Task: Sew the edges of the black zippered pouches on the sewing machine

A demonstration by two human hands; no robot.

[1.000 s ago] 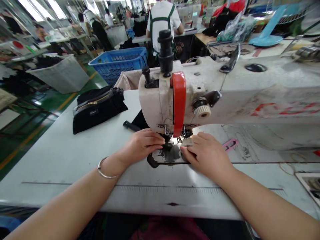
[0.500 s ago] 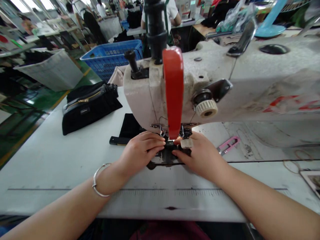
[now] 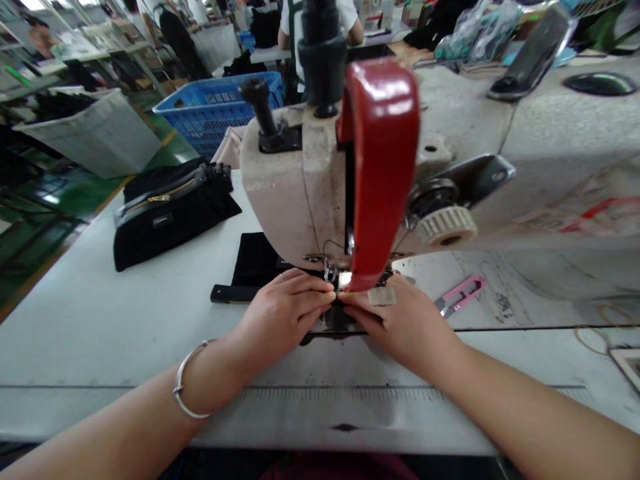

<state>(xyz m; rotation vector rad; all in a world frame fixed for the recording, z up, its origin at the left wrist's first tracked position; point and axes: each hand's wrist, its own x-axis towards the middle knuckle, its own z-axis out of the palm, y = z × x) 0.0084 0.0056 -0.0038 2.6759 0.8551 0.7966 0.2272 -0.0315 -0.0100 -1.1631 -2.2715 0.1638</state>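
A sewing machine (image 3: 280,180) with a red guard (image 3: 385,167) stands over the white table. Below its needle area, my left hand (image 3: 290,303) has its fingers pressed together at the edge of black fabric (image 3: 254,259). The fabric has a dark strip (image 3: 233,293) along its near side and lies flat left of the needle. My right hand (image 3: 400,313) is closed just right of the needle, its fingertips almost touching the left ones and partly behind the guard. Whatever its fingers pinch is too small and dark to make out.
Black zippered pouches (image 3: 170,213) lie stacked at the left. Pink thread snips (image 3: 463,295) rest right of my right hand. Behind the table are a blue basket (image 3: 215,107) and a white bin (image 3: 100,137). A person (image 3: 345,20) sits beyond the machine.
The view has shifted closer to the machine, so the red guard looks larger and further right. Both hands' fingertips have come closer together under the needle area.
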